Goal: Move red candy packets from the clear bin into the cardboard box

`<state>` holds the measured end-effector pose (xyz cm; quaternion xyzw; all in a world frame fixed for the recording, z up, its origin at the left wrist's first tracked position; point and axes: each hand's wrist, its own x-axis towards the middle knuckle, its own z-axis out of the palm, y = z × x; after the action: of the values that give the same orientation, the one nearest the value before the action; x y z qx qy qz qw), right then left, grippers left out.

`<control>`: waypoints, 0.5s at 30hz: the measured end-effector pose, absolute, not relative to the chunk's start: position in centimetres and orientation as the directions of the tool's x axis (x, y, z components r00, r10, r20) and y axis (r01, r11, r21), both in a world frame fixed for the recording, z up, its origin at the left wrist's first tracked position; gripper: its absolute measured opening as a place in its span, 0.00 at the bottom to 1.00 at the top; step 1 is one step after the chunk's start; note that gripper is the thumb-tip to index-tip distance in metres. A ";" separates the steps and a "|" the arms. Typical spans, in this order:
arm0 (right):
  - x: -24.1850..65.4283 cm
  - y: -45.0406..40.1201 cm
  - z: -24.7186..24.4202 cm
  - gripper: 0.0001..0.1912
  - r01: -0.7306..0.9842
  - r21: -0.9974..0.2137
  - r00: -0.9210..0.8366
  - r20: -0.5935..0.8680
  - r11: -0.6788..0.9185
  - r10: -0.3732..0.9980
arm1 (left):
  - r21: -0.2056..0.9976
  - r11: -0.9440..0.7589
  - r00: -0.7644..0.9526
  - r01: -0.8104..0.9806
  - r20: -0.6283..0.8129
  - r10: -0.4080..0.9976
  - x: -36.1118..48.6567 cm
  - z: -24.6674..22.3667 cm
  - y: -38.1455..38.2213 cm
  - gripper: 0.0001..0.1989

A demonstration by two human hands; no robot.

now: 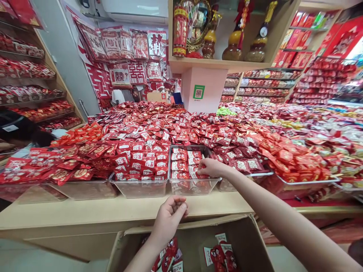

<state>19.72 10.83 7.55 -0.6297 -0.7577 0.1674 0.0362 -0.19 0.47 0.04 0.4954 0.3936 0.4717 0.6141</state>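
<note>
Shelves of red packaged goods (22, 71) line the left side of the shop, and red-and-white double-happiness decorations (137, 72) hang on the far wall beneath an air conditioner (136, 13). Above the middle of the display, a wooden display shelf (221, 65) bears gourd-shaped ornaments (233, 47); the pale column (210, 79) under it carries a green-framed QR code (199, 91).

Before us runs a pale wooden counter (85, 211), with small wrapped packets heaped over clear trays. Our right arm reaches across it, and our right hand (211, 167) is inside a clear plastic bin (195, 187), fingertips down at the right-hand column of red-and-white packets (179, 166). We cannot tell whether those fingers have closed on a packet or only touch one. The packets lie in two overlapping columns, and the bin's back right corner shows bare.

Just left of this bin stands another clear bin (138, 190), piled high with similar red packets (141, 162); to the right are dark maroon packets (241, 165), then orange-red ones (295, 162).

Our left hand (171, 211) hangs near the counter's front edge, fingers half curled, thumb and forefinger apart. Below it sits an open cardboard box (256, 241), where more packets lie in two loose groups: one partly behind our left forearm, the other (222, 254) further right.
</note>
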 end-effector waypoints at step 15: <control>17.9 10.4 7.5 0.10 0.974 -0.052 -0.227 -0.145 0.222 0.963 | 0.992 0.049 0.277 -0.117 -0.015 0.961 -0.1 0.2 0.2 0.05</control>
<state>17.93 10.36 7.54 -0.6204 -0.7805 0.0655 -0.0408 -0.08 0.20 0.25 0.5248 0.4019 0.4472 0.6026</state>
